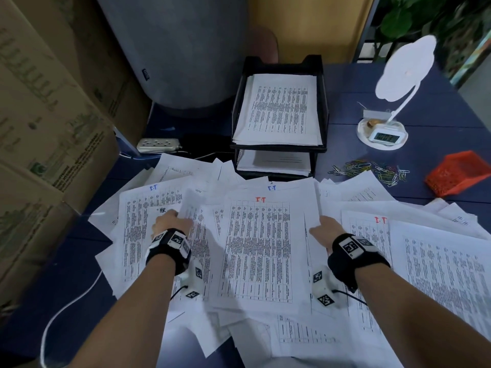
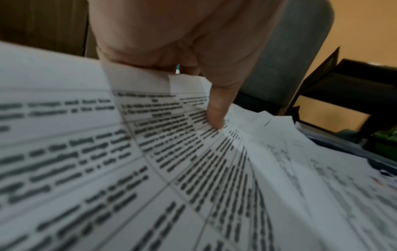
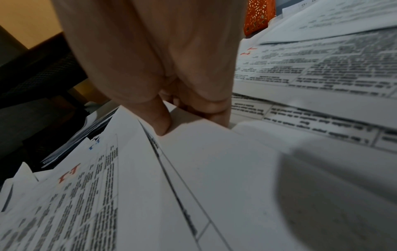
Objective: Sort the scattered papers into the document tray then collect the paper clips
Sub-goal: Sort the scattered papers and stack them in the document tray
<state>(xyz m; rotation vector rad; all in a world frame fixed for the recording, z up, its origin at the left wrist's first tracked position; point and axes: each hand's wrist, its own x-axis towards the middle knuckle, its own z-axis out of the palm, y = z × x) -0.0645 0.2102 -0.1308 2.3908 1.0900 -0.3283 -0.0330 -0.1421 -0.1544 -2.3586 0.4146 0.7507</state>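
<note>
So over on the left there's a stack of cardboard boxes [image 1: 39, 123] next to the blue tabletop [image 1: 438, 107], which is basically buried in scattered papers [image 1: 259, 251]. The left hand [image 1: 170, 221] has its fingers curled around a lifted sheet [image 1: 190, 205], thumb on top pinching the printed page, which you can see pretty clearly in the left wrist view. In the middle, behind the mess, sits the black document tray [image 1: 322, 110] with a neat pile already in the top tier and more in the lower one. The right hand [image 1: 325, 228] is pinching the raised edge of another sheet [image 1: 312, 208], thumb on one side and curled fingers on the other. Further right, the paper clips [image 1: 372, 170] are lying loose in a colorful heap on the tabletop, just beside an orange mesh basket [image 1: 457, 172] tipped on its side. Behind those is a white desk lamp [image 1: 393, 83] with a tiny clock [image 1: 382, 136] on its base.
</note>
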